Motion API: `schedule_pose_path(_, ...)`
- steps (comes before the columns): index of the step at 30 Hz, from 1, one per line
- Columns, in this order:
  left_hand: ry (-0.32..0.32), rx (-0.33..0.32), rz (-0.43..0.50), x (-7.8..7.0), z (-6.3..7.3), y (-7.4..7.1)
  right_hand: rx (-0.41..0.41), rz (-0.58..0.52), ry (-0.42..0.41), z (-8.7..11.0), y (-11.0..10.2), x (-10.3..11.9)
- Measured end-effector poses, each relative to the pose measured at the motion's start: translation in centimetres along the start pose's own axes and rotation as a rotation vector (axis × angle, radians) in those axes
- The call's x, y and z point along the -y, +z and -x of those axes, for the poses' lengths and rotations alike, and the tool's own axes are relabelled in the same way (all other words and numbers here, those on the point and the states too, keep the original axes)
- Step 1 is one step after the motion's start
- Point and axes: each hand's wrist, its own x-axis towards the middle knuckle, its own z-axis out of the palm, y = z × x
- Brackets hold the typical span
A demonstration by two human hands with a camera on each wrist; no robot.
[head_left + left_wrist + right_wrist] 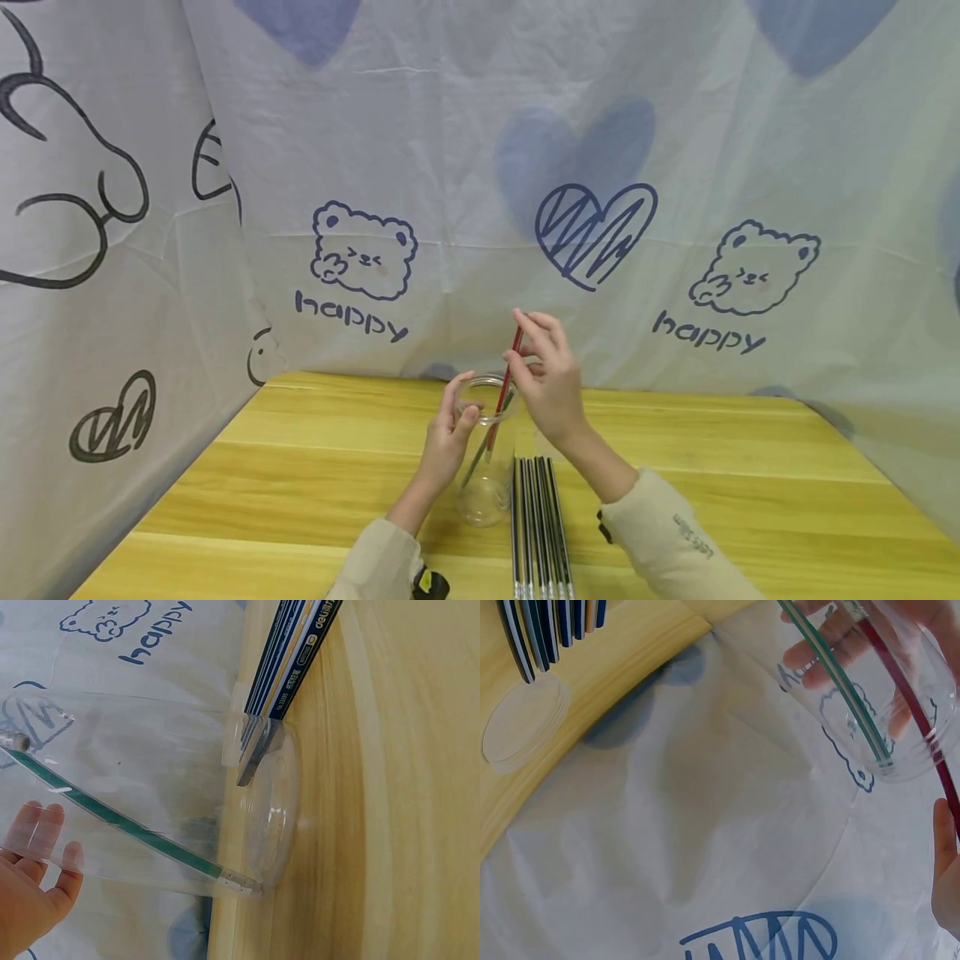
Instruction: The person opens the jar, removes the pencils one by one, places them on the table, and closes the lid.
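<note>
A tall clear plastic jar (482, 502) stands on the table, its mouth uncovered. My left hand (444, 440) grips it just below the rim, thumb on the near side and fingers round the left. Inside, a green pencil (127, 823) leans diagonally, its ferrule end down at the base in the left wrist view. My right hand (553, 385) pinches a red pencil (507, 373) by its upper part, above and right of the mouth. The red pencil's lower part is inside the jar, with its ferrule end (853, 609) downward in the right wrist view.
Several dark pencils (542, 525) lie side by side right of the jar, ferrule ends toward me. A clear round lid (526, 726) lies flat beyond their far ends. The wooden table (300, 467) ends at a printed cloth (465, 250) hanging behind and at the sides.
</note>
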Motion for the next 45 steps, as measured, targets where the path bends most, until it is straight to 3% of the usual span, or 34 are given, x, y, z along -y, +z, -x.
schedule_pose_path(5, -0.004, 0.004, 0.011, -2.1, 0.2, 0.0, -0.036, -0.068, 0.030, -0.3, -0.5, -0.2)
schedule_pose_path(10, -0.010, 0.005, 0.015, -2.3, 0.3, -0.1, -0.086, -0.126, 0.095, -0.3, -0.9, -0.3)
schedule_pose_path(16, -0.011, 0.005, 0.018, -2.3, 0.3, 0.0, -0.146, -0.136, 0.099, -0.3, -1.5, -0.6)
schedule_pose_path(26, -0.012, 0.004, 0.017, -2.3, 0.3, 0.0, -0.132, -0.089, 0.151, -1.1, -2.6, -0.2)
schedule_pose_path(28, -0.013, 0.004, 0.019, -2.1, 0.3, 0.0, -0.146, -0.084, 0.162, -1.3, -2.9, -0.2)
schedule_pose_path(35, -0.003, 0.001, 0.031, 1.4, -0.1, 0.1, -0.229, -0.165, 0.193, -1.9, -3.8, -0.2)
schedule_pose_path(39, 0.005, -0.004, 0.032, 1.5, -0.1, 0.1, -0.281, -0.199, 0.207, -2.2, -4.3, -0.2)
schedule_pose_path(45, 0.001, -0.002, 0.029, 1.4, -0.1, 0.0, -0.294, -0.215, 0.211, -2.4, -5.1, -0.2)
